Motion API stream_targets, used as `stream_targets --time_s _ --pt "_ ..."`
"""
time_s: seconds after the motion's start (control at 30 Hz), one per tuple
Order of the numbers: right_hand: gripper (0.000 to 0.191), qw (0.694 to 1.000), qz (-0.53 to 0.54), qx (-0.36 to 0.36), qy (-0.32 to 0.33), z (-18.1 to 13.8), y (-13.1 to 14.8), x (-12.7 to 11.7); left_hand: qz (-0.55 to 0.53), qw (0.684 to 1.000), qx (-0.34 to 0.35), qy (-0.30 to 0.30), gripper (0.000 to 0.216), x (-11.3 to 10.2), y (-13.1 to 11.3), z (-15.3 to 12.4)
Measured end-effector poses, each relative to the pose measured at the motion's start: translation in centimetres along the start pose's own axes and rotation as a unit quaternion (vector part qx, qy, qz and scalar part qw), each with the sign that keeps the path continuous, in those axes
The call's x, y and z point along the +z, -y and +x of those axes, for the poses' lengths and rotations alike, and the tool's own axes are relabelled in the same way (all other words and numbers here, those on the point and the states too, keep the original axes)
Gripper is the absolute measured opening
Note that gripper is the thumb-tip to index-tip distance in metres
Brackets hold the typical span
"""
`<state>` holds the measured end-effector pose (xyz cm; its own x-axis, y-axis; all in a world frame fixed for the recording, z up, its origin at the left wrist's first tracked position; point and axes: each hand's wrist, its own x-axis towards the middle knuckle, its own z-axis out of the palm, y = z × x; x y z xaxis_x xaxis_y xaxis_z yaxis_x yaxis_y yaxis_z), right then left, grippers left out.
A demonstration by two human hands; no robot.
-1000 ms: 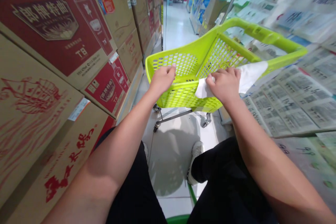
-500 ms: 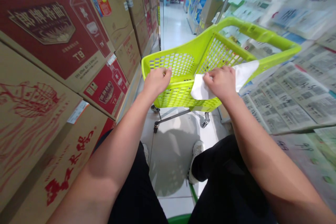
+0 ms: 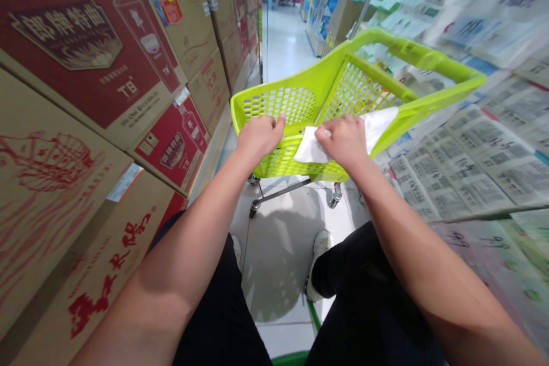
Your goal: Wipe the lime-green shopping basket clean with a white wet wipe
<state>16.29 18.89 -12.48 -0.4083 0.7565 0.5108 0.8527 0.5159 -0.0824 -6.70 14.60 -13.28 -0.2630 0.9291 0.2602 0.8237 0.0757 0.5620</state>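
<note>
A lime-green shopping cart (image 3: 330, 77) with perforated plastic walls stands sideways in front of me. My left hand (image 3: 261, 134) is closed round the top rim of its near side, toward the left corner. Further right on the same rim, my right hand (image 3: 345, 140) grips a white cloth (image 3: 311, 146) and presses it against the rim. One end of the cloth hangs over the side wall to the left of the hand, and the other part lies along the rim to the right. The fingertips of both hands are partly hidden.
Stacked cardboard cartons (image 3: 81, 51) line the left side. On the right are piles of plastic-wrapped tissue packs (image 3: 467, 154). The tiled aisle (image 3: 285, 40) runs on beyond the cart. A green curved edge (image 3: 291, 359) shows between my legs.
My right hand has slid leftward along the rim with the white cloth. The left hand stays on the rim, shifted very slightly. The cart is nearly unmoved.
</note>
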Motion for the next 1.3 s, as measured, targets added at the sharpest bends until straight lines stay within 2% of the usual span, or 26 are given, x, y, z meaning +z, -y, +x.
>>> stream_targets --time_s 0.13,0.2,0.27,0.33,0.4,0.47,0.53,0.6,0.7,0.77,0.83,0.9,1.0,1.07,1.17,1.3 --pt "0.027 0.997 -0.02 0.034 -0.072 0.9 -7.0 -1.4 -0.008 1.0 0.007 0.005 0.064 0.3 0.4 0.3" --pt "0.028 0.995 -0.032 0.035 -0.086 0.9 -8.2 -1.8 -0.019 0.999 0.018 0.026 0.065 0.4 0.1 0.3" --pt "0.031 0.995 -0.039 0.034 -0.081 0.4 -6.9 -1.7 -0.032 0.998 0.025 0.054 0.067 0.2 -0.6 0.2" --pt "0.035 0.997 -0.034 0.014 -0.062 -0.4 -3.7 -1.1 -0.043 0.996 0.027 0.074 0.069 -0.1 -1.3 0.0" --pt "0.039 0.999 -0.016 -0.037 -0.021 -1.2 0.0 -0.3 -0.041 0.995 0.023 0.086 0.071 -0.6 -1.8 -0.3" --pt "0.042 0.997 0.002 -0.073 0.012 -1.5 2.6 0.1 -0.015 0.996 0.013 0.092 0.071 -1.0 -2.0 -0.5" --pt "0.046 0.994 0.014 -0.106 0.035 -1.5 2.8 0.1 0.024 0.996 -0.001 0.089 0.072 -1.3 -1.8 -0.6" --pt "0.052 0.992 0.011 -0.118 0.037 -1.1 0.7 -0.4 0.057 0.995 -0.011 0.085 0.072 -1.6 -1.5 -0.5" --pt "0.059 0.996 -0.01 -0.086 0.005 -0.5 -3.7 -1.0 0.08 0.993 -0.02 0.09 0.074 -1.8 -1.3 -0.4" --pt "0.06 0.998 -0.018 -0.061 -0.027 -0.5 -5.0 -1.0 0.075 0.992 -0.02 0.098 0.076 -1.6 -1.5 -0.4" --pt "0.06 0.997 -0.018 -0.052 -0.054 -0.9 -4.0 -0.5 0.059 0.993 -0.015 0.102 0.077 -1.4 -1.9 -0.6" --pt "0.059 0.996 -0.013 -0.065 -0.061 -1.5 -1.2 0.4 0.045 0.994 -0.013 0.098 0.076 -1.2 -2.3 -0.8" --pt "0.057 0.992 0.001 -0.118 -0.034 -2.2 2.8 1.6 0.039 0.995 -0.009 0.088 0.075 -1.1 -2.4 -0.9" --pt "0.056 0.987 0.008 -0.157 -0.015 -2.1 3.3 1.8 0.047 0.995 -0.005 0.084 0.075 -1.1 -2.1 -0.8" --pt "0.057 0.98 0.013 -0.198 0.006 -1.4 0.1 1.3 0.066 0.995 -0.009 0.081 0.077 -1.3 -1.5 -0.5" --pt "0.056 0.98 0.026 -0.196 -0.009 -0.8 -5.5 0.4 0.047 0.995 0.012 0.087 0.077 -1.3 -1.1 -0.3"
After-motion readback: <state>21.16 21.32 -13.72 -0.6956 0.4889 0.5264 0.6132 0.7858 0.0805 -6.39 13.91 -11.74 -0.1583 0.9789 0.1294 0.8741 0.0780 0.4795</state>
